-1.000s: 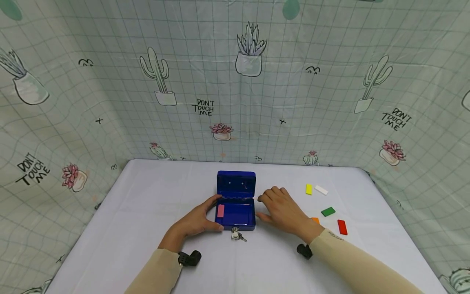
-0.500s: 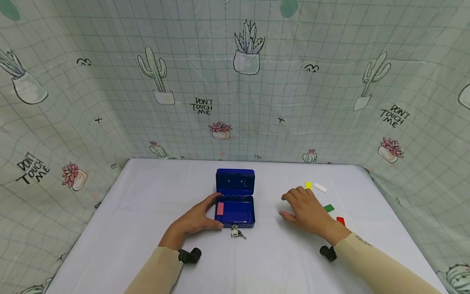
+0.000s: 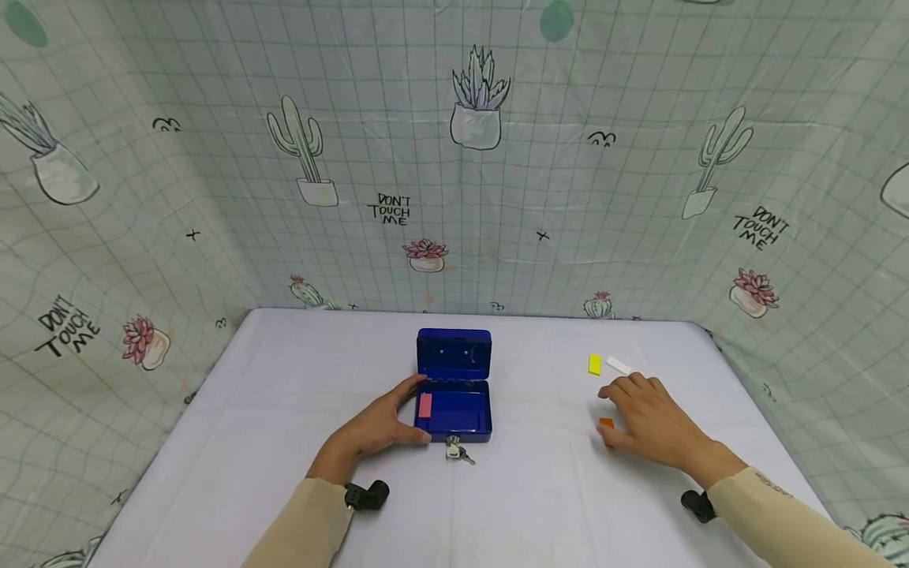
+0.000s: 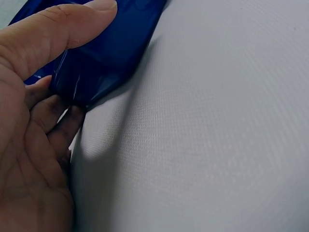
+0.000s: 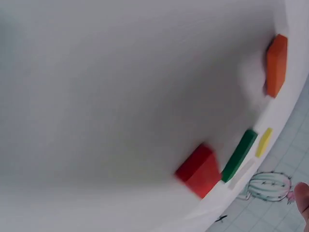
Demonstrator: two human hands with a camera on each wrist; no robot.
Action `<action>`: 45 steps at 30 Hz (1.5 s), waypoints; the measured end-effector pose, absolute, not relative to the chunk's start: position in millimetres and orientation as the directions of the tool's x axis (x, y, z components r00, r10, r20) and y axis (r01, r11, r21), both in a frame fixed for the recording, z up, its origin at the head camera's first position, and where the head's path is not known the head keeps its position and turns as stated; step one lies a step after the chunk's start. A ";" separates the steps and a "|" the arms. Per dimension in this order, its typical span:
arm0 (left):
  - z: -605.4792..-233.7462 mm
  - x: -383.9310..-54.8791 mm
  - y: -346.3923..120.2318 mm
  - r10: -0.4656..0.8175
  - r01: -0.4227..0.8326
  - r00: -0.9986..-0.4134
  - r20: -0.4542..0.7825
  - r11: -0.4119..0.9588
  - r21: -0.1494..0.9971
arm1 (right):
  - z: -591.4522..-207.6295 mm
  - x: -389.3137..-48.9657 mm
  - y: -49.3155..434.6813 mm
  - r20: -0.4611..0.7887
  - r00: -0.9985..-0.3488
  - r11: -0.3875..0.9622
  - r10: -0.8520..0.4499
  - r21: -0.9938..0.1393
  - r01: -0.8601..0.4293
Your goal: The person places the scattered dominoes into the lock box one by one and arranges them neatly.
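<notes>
A small blue cash box [image 3: 458,410] stands with its lid up, a pink block [image 3: 424,405] lying inside at its left end. My left hand [image 3: 379,426] grips the box's left side, thumb at the front corner and fingers toward the back; the left wrist view shows the thumb [image 4: 72,24] against the blue metal. My right hand [image 3: 653,418] hovers over the blocks on the right, fingers loosely bent and holding nothing. An orange block [image 3: 607,423] lies by its thumb. In the right wrist view a red block [image 5: 200,171] and a green block [image 5: 240,154] appear, both hidden in the head view.
Keys [image 3: 461,452] hang from the lock at the box's front. Beyond the right hand lie a yellow block [image 3: 594,364] and a white block [image 3: 618,365]. A white cloth covers the table [image 3: 525,505], with a cactus-print curtain [image 3: 497,213] behind it.
My right hand has moved from beside the box to the right, over the loose blocks. The left hand keeps its hold on the box.
</notes>
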State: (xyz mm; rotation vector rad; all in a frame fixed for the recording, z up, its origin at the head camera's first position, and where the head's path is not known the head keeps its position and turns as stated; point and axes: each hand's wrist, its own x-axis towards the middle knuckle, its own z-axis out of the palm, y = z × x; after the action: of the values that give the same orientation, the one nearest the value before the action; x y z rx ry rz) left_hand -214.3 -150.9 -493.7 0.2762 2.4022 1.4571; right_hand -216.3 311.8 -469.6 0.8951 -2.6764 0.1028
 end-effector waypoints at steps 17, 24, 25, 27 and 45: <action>-495.2 -213.9 -150.1 0.315 -0.004 -0.932 -0.177 0.482 0.876 | -483.1 -205.1 333.3 0.247 -0.757 0.791 -0.605 0.081 -0.606; -495.2 -213.9 -150.0 0.305 -0.012 -0.935 -0.181 0.483 0.876 | -487.5 -207.4 331.7 0.260 -0.729 0.768 -0.634 0.101 -0.632; -495.2 -214.1 -149.8 0.305 -0.010 -0.935 -0.179 0.483 0.876 | -487.8 -207.5 331.6 0.255 -0.729 0.768 -0.635 0.106 -0.631; -495.0 -214.8 -149.5 0.304 -0.007 -0.936 -0.177 0.485 0.874 | -488.0 -207.7 331.2 0.241 -0.737 0.772 -0.631 0.108 -0.626; -496.0 -216.0 -150.7 0.317 -0.006 -0.932 -0.178 0.478 0.879 | -491.4 -211.9 325.3 0.217 -0.781 0.807 -0.586 0.070 -0.586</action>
State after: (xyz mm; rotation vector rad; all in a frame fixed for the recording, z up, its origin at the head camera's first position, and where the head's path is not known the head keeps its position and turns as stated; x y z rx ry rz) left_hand -216.0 -150.7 -496.0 0.2627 2.4122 1.4360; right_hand -211.9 325.3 -491.4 0.9096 -2.7657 0.0022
